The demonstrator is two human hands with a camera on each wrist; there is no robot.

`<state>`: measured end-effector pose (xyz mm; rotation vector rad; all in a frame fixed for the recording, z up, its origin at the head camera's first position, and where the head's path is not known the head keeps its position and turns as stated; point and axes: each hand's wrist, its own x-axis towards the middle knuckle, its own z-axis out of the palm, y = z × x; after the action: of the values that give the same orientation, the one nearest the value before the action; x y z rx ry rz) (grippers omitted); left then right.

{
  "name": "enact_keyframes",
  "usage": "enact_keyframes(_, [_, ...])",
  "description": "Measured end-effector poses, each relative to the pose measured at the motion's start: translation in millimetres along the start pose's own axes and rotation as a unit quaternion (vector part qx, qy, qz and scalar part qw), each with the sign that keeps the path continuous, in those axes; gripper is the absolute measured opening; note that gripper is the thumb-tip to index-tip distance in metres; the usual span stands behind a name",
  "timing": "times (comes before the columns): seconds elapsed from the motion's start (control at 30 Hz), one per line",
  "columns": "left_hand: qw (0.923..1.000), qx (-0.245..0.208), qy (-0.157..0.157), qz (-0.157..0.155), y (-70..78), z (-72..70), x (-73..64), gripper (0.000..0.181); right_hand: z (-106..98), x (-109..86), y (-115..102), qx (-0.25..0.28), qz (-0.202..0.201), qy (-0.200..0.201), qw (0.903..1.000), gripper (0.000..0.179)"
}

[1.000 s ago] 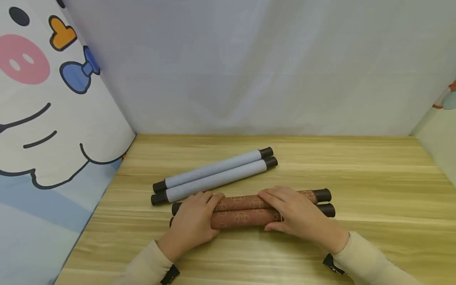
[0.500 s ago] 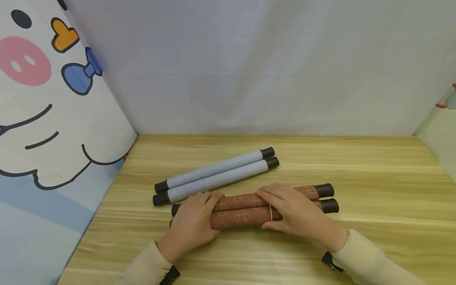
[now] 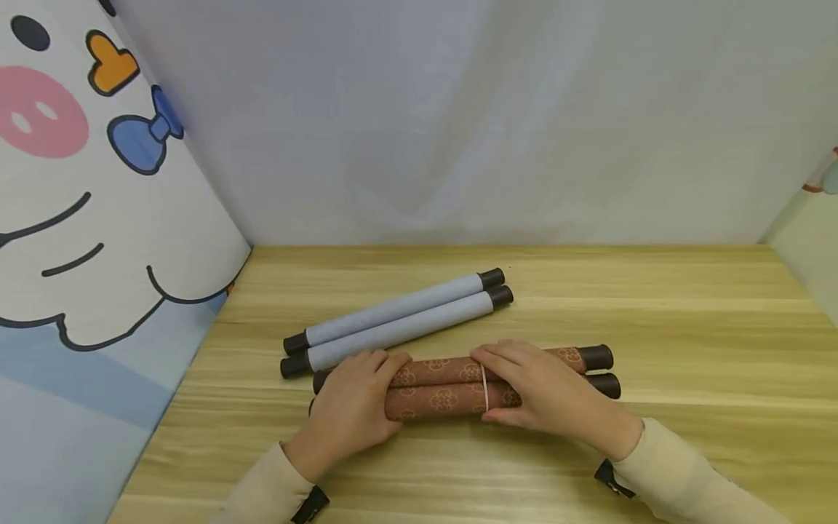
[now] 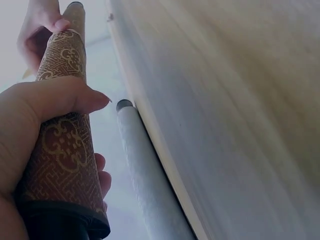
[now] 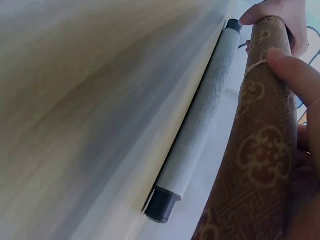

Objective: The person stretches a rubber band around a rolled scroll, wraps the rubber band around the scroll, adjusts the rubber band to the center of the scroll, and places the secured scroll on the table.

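Observation:
Two brown scroll rolls (image 3: pixel 444 399) with gold flower patterns and black end knobs lie side by side at the front of the table. My left hand (image 3: pixel 356 397) grips their left part, fingers over the far side and thumb at the near side. Around their right part curls my right hand (image 3: pixel 546 386). A thin white band (image 3: pixel 485 388) circles both rolls by my right fingertips. In the right wrist view, my right thumb lies against the brown roll (image 5: pixel 265 155) close to this band. The left wrist view shows my left thumb across the brown roll (image 4: pixel 65 145). The rolls' undersides are hidden.
Two pale blue-grey scroll rolls (image 3: pixel 399 314) with black knobs lie slanted just behind the brown ones on the wooden table (image 3: pixel 687 313). A white curtain (image 3: pixel 419 131) hangs behind, and a cartoon-printed cloth (image 3: pixel 118 240) borders the left side.
The white band, hidden a second ago, came into view by my right hand and now sits farther left on the rolls. The rolls' right ends rose slightly, then lowered.

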<state>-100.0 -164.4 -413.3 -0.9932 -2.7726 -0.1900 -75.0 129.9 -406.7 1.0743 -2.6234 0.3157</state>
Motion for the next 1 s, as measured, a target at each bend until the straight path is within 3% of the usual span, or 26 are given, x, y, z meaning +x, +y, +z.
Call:
enact_keyframes(0.17, [0.9997,0.004,-0.007,-0.024,-6.6,-2.2,-3.8,0.088,-6,-12.4,10,0.004,0.039,-0.017,0.9991,0.085])
enact_keyframes(0.3, [0.9992,0.005,-0.010,-0.039,-14.8,-5.4,-8.0,0.088,-12,-23.8,23,-0.015,0.043,-0.007,0.9989,0.086])
enact_keyframes(0.73, [0.9993,0.005,0.032,-0.017,-26.7,-4.7,-7.5,0.085,-20,-26.8,30,-0.053,0.028,-0.001,0.9982,0.082])
enact_keyframes(1.0, [0.9994,-0.003,0.034,-0.011,-28.4,-7.1,-8.1,0.086,-24,-25.1,26,-0.061,0.028,-0.005,0.9977,0.081])
